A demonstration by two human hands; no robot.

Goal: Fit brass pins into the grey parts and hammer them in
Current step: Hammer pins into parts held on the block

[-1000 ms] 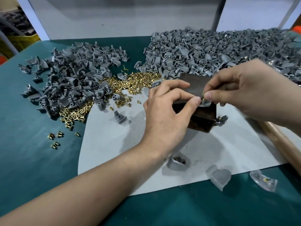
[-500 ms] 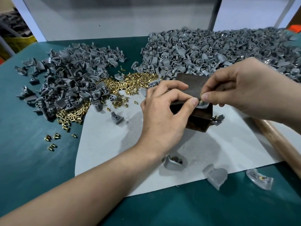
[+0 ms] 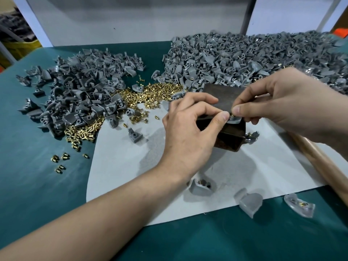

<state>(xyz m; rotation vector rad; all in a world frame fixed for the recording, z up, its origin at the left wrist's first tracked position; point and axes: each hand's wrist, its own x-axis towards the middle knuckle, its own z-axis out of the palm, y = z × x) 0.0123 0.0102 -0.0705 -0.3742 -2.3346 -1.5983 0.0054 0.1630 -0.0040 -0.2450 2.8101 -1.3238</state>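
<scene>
Head view: both hands meet over a dark block (image 3: pixel 222 98) at centre right, standing on a grey sheet (image 3: pixel 122 166) spread on the green surface (image 3: pixel 37 166). The left hand (image 3: pixel 188 136) pinches a grey part (image 3: pixel 234 120) between thumb and forefinger, steadying it on the block's near top edge, probably so that the block serves as an anvil. The right hand (image 3: pixel 282 102) pinches a brass pin (image 3: pixel 232 115), seen only as a glint at its fingertips, right at the part. This looks like the fitting step, with hammering to follow.

Stock lies within reach. Loose pins (image 3: pixel 150 93) are heaped just left of the block, between the left pile (image 3: pixel 79 87) of grey parts and the larger right pile (image 3: pixel 235 53). Brass shows here and there in the right pile, so it may hold finished pieces.

A wooden handle (image 3: pixel 320 159), likely the hammer's, lies at the right edge below the right hand, ready to be picked up. Three parts (image 3: pixel 248 201) lie apart along the sheet's lower edge.
</scene>
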